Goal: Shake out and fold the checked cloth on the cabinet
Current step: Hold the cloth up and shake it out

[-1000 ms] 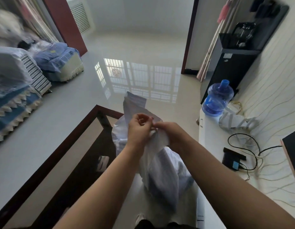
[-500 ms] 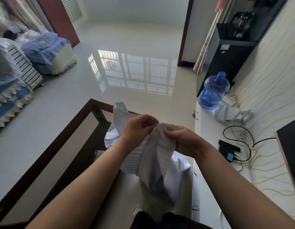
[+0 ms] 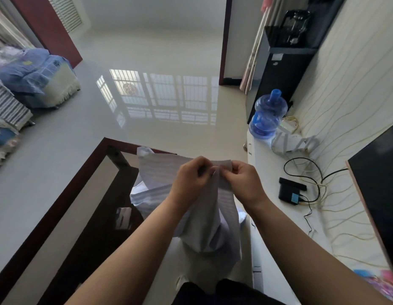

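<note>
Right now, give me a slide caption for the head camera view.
Both hands, left hand and right hand, pinch the checked cloth by its top edge, held hanging beside the white cabinet.

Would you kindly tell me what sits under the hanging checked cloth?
Below the checked cloth show pale floor and the dark table's edge; whatever lies directly behind its folds is covered.

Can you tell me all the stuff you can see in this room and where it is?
checked cloth: one, pale blue-white, hanging in the air from both hands
glass table: one, dark red-brown frame, left of the cloth
white cabinet: one, along the right wall
water bottle: one, blue, on the cabinet's far end
black box: one, on the cabinet, with cables
water dispenser: one, black, far right
left hand: pinches the cloth's top edge
right hand: pinches the same edge, close beside the left
</note>
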Demonstrator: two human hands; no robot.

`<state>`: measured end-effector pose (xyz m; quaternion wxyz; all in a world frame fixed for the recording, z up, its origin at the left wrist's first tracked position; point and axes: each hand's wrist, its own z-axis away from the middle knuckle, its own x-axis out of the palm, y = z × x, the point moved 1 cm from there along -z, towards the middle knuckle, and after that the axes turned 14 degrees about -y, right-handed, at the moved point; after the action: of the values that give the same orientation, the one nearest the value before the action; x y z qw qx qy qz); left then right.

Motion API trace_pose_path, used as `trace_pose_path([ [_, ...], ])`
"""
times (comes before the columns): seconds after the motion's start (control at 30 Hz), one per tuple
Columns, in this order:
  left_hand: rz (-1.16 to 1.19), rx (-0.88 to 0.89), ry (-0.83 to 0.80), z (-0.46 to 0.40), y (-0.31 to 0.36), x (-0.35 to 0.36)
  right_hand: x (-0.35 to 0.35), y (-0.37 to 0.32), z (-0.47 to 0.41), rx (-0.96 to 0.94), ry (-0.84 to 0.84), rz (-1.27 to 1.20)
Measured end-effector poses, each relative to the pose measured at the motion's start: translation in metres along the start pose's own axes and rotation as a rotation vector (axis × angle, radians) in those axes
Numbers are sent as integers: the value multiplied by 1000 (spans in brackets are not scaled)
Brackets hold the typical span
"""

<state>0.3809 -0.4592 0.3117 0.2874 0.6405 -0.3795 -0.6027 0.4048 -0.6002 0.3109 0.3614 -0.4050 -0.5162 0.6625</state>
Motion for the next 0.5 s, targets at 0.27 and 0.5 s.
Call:
trace_pose_path([
  [0.27, 50, -25, 47, -5, 5, 10, -6, -2, 10, 33, -59, 266],
  [0.5, 18, 19, 43, -6, 6, 17, -9, -4, 13, 50, 23, 78],
])
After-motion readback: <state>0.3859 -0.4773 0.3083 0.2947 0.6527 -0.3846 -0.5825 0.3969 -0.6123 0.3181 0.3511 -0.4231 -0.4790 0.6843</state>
